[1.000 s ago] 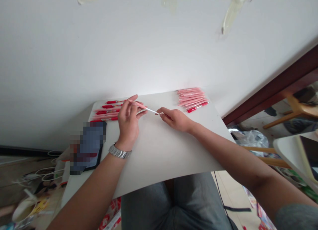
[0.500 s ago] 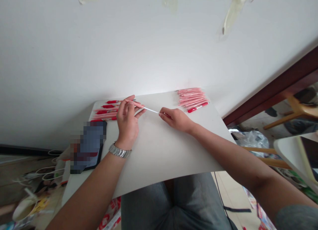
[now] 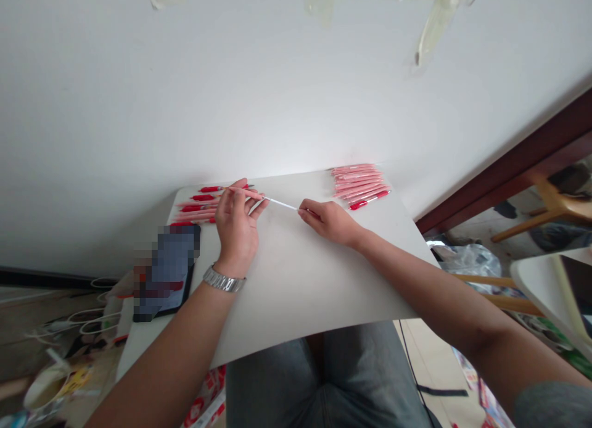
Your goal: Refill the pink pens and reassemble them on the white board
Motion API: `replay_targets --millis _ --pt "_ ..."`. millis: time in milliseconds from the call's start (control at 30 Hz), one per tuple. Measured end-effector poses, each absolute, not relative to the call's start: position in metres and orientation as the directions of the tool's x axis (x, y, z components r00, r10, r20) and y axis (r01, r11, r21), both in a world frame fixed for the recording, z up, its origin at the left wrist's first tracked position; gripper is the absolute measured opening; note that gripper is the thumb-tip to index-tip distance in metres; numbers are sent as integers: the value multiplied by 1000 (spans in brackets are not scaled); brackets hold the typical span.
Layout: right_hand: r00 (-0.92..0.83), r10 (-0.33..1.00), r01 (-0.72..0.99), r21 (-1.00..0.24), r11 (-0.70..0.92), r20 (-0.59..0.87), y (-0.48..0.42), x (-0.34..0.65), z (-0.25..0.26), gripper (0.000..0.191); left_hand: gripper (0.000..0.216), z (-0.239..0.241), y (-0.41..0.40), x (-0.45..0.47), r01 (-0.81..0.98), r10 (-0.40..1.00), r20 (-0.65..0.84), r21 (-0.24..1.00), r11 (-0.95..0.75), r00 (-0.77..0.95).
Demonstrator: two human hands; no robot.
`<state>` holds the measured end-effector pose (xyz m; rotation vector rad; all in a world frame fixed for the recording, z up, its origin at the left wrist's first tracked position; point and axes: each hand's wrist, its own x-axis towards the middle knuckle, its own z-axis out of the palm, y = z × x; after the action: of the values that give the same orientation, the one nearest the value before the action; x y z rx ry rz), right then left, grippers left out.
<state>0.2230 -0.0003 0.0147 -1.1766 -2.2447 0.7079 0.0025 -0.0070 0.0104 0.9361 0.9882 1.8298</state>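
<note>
My left hand (image 3: pixel 237 230), with a metal watch on the wrist, pinches a pink pen barrel (image 3: pixel 248 194) above the table. A thin white pen refill (image 3: pixel 283 204) runs from the barrel's right end to my right hand (image 3: pixel 330 222), whose closed thumb and fingers grip its other end. Behind and left of my left hand lie several red and pink pens (image 3: pixel 197 208), partly hidden by it. Farther right, a pile of pink pens or pen barrels (image 3: pixel 358 180) lies near the wall, a clear pen with red parts (image 3: pixel 370 200) in front of it.
A phone-like device (image 3: pixel 185 292), its screen blurred out, lies at the left of the white table (image 3: pixel 287 292). The wall (image 3: pixel 277 95) rises directly behind the table. Cables (image 3: pixel 92 320) and a cup (image 3: pixel 46 385) are low at the left; a wooden chair (image 3: pixel 550 209) stands at the right.
The pink barrel's right end has dipped slightly, and the barrel lies a little flatter in my left hand. My right hand has barely shifted and keeps hold of the refill.
</note>
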Motion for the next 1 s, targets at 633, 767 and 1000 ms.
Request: replay_targets --millis 633,767,1000 --pt "-523 829 570 -642 513 198 0 224 15 27 36 9 -4 -1 -322 901 200 886 -334 -385" --pt "-525 827 575 -632 519 201 0 224 15 27 35 9 -5 -1 -313 901 208 887 -338 -382" --pt "-521 830 587 -624 516 197 0 224 16 27 36 10 -6 1 -299 905 209 895 -330 -371"
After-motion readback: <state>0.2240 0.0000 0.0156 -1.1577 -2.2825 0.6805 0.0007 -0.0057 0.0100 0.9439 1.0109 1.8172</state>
